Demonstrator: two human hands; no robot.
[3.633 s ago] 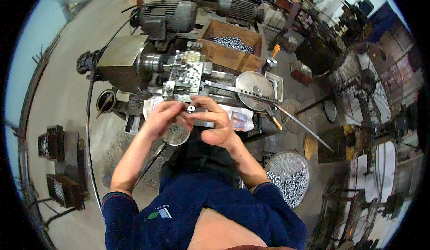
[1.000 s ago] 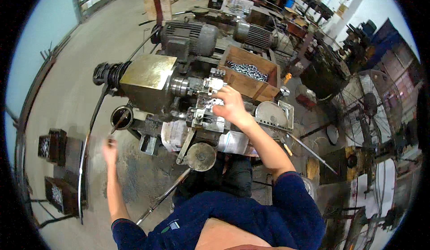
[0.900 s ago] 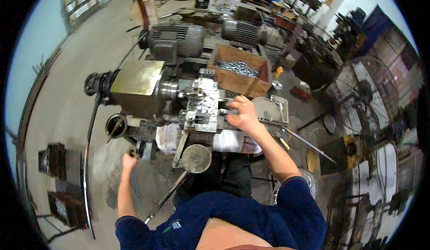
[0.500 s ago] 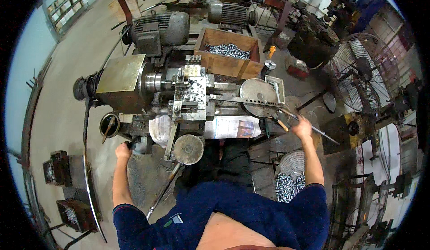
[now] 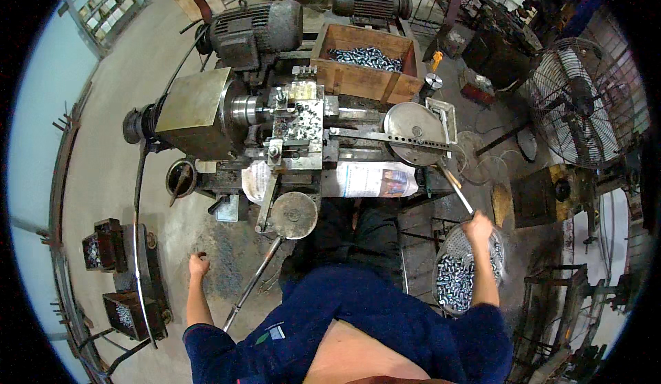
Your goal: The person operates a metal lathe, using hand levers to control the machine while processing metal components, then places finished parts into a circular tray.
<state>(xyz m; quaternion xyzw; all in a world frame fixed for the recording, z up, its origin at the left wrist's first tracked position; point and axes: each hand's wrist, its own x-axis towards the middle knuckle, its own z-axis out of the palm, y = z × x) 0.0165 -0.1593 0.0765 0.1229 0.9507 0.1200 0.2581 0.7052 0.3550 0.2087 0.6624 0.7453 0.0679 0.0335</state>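
Right hand: closed in a fist around the near end of the metal lever; held above the round basket, arm reaching forward.
Metal lever: at the machine's right; slanting from beside the rear disc down toward the body, lower end covered by the right fist.
Left hand: low over the floor, left of the machine and well apart from it; fingers curled, a small dark patch at the tips; cannot tell whether clamped on anything.
Rear disc: grey, flat, crossed by a perforated bar.
Front disc: grey, round, near the lap, with a bar rising to the slide.
Slide: strewn with dark chips; just right of the spindle.
Headstock: boxy, brassy on top.
Round basket: perforated, holding many shiny metal pieces; on the right, below the fist.
Wooden box: behind the slide, with similar pieces inside.
Sheet: printed, spread along the machine's front edge.
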